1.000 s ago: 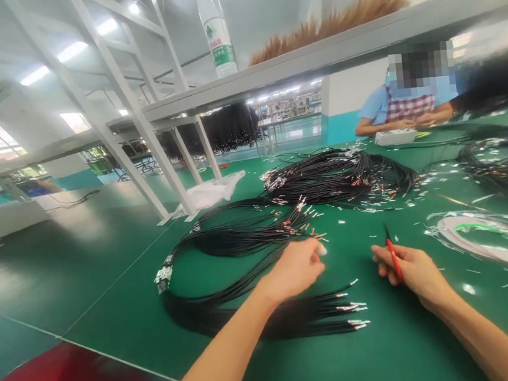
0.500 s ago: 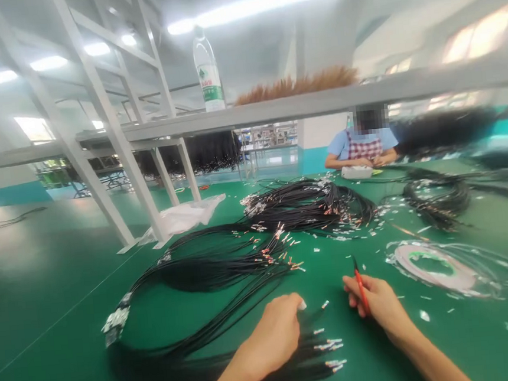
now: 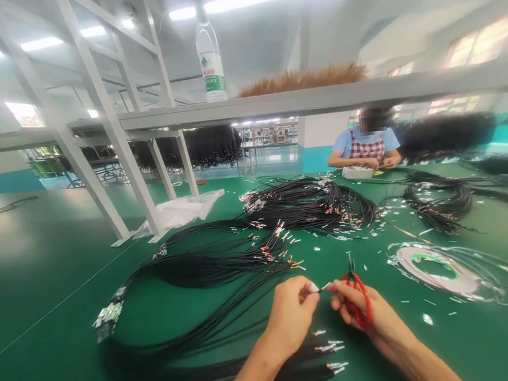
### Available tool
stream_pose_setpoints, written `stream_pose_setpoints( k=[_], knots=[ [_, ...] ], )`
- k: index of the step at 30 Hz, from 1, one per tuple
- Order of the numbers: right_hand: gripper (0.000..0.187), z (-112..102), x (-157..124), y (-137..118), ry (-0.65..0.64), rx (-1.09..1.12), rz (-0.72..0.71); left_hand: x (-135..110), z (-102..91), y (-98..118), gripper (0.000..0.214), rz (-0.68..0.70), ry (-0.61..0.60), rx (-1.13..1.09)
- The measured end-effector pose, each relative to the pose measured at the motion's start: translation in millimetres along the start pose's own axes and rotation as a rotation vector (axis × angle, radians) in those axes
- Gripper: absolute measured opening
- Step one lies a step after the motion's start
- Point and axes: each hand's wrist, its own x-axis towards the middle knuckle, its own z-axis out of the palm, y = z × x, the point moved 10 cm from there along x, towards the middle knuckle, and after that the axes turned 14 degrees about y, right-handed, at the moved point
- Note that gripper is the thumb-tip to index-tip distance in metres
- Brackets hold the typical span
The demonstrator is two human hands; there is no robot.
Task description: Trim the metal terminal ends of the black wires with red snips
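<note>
Between thumb and fingers, my left hand pinches a black cable close to its pale end. My right hand faces it, closed round red-handled scissors whose dark blades point up and away. The right thumb and a fingertip are at the cable's pale tip; whether they grip it is hard to tell. Under my left forearm runs a bundle of black cables with white and copper-coloured ends. A silvery wrap binds the bundle at the left.
Beyond lie a larger heap of black cables and a coil. A pale roll of strip rests at right among white scraps. The metal rack carries a water bottle. A person sits across the green table.
My hands have come together at the end of one cable. The left hand has lifted slightly and moved right; the right hand has turned, showing the scissors' red loops.
</note>
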Motion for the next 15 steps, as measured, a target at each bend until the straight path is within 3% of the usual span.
stream_pose_setpoints(
  k=[8,11,15],
  knots=[
    [0.031,1.5,-4.7,-1.3,0.020,-0.041,-0.061,-6.6,0.4,7.2,0.013,0.083,0.015,0.075],
    [0.030,-1.3,-6.9,-6.7,0.050,-0.030,-0.104,-9.0,7.1,-3.4,0.015,-0.014,-0.073,0.011],
    [0.029,17.5,-18.2,-9.2,-0.141,-0.066,-0.074,-12.1,19.4,-30.3,0.023,-0.213,-0.193,-0.087]
  ],
)
